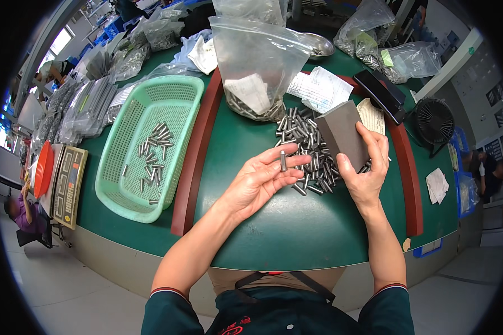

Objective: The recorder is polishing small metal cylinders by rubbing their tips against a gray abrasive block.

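Observation:
My left hand (257, 181) is turned palm up over the green tabletop, with one small metal pin (283, 161) resting upright against its curled fingers. My right hand (368, 173) grips the near right side of a grey-brown rectangular block (343, 134), thumb on one face and fingers on another. The block stands tilted above the right part of a heap of loose metal pins (303, 134) and hides some of them. To the left, a light green plastic basket (109, 173) holds several more of these pins.
Dark red wooden rails (198, 151) flank the work area. A clear plastic bag of pins (251, 67) and printed papers (321, 89) lie behind the heap. A phone (380, 97) and small black fan (433, 123) sit right; a scale (70, 184) with an orange bowl (43, 167), left.

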{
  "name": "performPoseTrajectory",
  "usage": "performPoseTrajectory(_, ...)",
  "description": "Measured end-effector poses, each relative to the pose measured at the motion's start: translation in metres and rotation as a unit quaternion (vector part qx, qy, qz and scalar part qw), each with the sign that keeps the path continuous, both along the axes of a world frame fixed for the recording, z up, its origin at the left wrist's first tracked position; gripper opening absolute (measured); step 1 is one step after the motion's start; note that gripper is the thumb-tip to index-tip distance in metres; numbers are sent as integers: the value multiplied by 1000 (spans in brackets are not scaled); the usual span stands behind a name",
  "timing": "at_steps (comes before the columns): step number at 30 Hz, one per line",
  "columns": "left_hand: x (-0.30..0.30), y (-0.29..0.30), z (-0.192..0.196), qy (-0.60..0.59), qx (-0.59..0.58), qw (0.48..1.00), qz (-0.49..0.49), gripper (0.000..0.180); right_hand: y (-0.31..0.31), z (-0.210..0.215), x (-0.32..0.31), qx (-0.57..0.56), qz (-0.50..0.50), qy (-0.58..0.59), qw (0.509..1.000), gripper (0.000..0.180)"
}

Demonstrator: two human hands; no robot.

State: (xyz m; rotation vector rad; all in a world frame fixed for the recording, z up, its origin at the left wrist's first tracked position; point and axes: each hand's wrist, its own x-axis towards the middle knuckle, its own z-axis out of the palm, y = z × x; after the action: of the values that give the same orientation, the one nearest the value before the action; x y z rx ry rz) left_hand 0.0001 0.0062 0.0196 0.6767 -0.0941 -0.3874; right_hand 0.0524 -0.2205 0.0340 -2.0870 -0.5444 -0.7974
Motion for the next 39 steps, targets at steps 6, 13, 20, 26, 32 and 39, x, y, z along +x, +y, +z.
performPoseTrajectory(6,-3,9,-1,16,-47,999,6,51,6,0,1,-6,4,3,1000,61)
performPoseTrajectory(13,-4,7,23,17,-112,983,145,53,-4,1,-2,-23,-5,5,1000,56)
performPoseTrajectory(20,-6,16,21,-40,10,977,208,53,5,-3,0,-23,4,11,1000,59)
performPoseTrajectory(26,-6,7,20,-55,44,981,182,53,2,-4,2,-26,-5,2,1000,58)
performPoseTrajectory(32,-6,4,19,-53,75,981,171,53,1,-3,0,-19,-5,8,1000,60)
performPoseTrajectory(39,-4,4,7,-126,198,959,158,46,5,6,-10,-22,58,-13,998,63)
